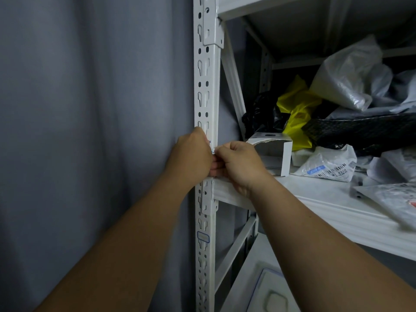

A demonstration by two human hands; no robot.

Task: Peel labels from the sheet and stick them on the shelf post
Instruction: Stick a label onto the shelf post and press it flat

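Against the shelf post (207, 86), left hand (191, 158) and right hand (238, 163) curl together, pinching a mostly hidden label (213, 151); right of it, an open white box (273, 154), contents unclear.

Two bare forearms entered from the bottom edge, one from the lower left and one from the lower right, and no sleeve, cuff or glove showed anywhere along them. The left hand (193, 154) and the right hand (240, 163) were likewise uncovered (no ring, watch or wristband was visible on the parts that faced the camera). The wrists were plain, the knuckles rounded. Nothing else of the person appeared in the head view.
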